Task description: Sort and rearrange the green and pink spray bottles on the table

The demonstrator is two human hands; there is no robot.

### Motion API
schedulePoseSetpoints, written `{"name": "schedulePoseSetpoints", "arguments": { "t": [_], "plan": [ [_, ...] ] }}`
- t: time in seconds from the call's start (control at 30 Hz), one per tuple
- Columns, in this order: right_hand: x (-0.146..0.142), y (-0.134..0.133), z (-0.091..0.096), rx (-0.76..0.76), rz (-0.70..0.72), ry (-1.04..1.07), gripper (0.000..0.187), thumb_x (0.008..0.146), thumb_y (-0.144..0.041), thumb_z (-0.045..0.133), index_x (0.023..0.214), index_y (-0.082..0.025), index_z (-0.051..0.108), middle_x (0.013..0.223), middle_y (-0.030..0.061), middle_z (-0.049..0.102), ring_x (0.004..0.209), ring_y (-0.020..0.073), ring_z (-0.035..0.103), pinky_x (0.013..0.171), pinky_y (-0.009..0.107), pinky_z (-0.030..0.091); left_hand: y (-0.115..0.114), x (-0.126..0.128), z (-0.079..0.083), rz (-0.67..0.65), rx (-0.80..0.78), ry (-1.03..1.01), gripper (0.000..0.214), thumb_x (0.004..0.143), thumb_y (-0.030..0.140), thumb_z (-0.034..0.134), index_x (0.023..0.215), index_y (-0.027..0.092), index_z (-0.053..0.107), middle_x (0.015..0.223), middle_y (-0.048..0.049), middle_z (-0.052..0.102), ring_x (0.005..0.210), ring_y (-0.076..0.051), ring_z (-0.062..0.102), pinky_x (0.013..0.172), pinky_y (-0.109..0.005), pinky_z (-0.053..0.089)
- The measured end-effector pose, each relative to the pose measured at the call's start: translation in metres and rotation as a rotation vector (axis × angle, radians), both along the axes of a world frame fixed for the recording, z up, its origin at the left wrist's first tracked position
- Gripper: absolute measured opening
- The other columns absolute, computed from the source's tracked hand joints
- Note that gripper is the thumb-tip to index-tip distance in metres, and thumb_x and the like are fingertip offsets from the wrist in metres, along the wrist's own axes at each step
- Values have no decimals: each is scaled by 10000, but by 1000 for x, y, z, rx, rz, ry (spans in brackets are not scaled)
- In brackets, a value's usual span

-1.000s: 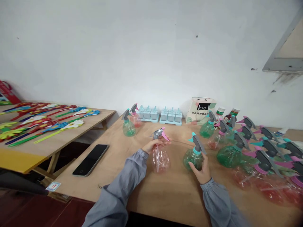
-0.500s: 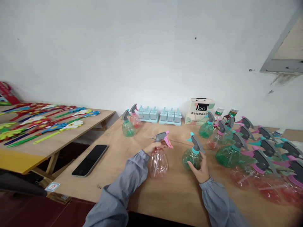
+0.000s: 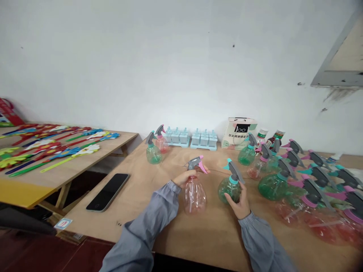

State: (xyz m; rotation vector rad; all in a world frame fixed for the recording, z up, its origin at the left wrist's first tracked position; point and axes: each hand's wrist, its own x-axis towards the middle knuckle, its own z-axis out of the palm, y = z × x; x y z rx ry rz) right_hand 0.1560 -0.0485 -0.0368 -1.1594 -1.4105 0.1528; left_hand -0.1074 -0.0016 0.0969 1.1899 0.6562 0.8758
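My left hand (image 3: 185,177) is closed around the neck of a clear pink spray bottle (image 3: 195,196) with a grey head and pink trigger. Some of its fingers are hidden behind the bottle. To the right, my right hand (image 3: 240,202) grips the round body of a green spray bottle (image 3: 227,189), thumb on the near side. That one has a grey head with a turquoise trigger and collar. Both bottles are upright, a short gap apart, their triggers facing each other.
Several more spray bottles (image 3: 272,187) crowd the table's right side. A green one (image 3: 154,154) and a pink one stand at the back left, near pale blue popsicle moulds (image 3: 204,139). A phone (image 3: 108,192) lies at left. Hand-shaped clappers (image 3: 61,153) cover another table.
My left hand has shifted slightly to the right with the pink spray bottle, closer to the green one. My right hand and its bottle have hardly moved.
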Motion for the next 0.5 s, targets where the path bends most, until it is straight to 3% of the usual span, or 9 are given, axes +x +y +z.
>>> {"name": "schedulePoseSetpoints", "arguments": {
  "t": [0.23,0.5],
  "plan": [
    [1,0,-2,-13,-11,-3,739,754,-511,710,1343,-189,401,1233,157,553,1135,312,587,1003,570,469,0,3,-3,90,-68,79,187,531,224,636,708,164,645,556,42,463,566,-85,410,603,-224,373],
    [1,0,-2,-29,25,13,726,769,-493,706,1352,-196,393,1262,156,545,1134,292,594,1018,555,469,-1,7,3,-63,28,37,442,551,261,670,987,189,692,798,-10,663,540,-60,368,546,-211,304]
  ]
}}
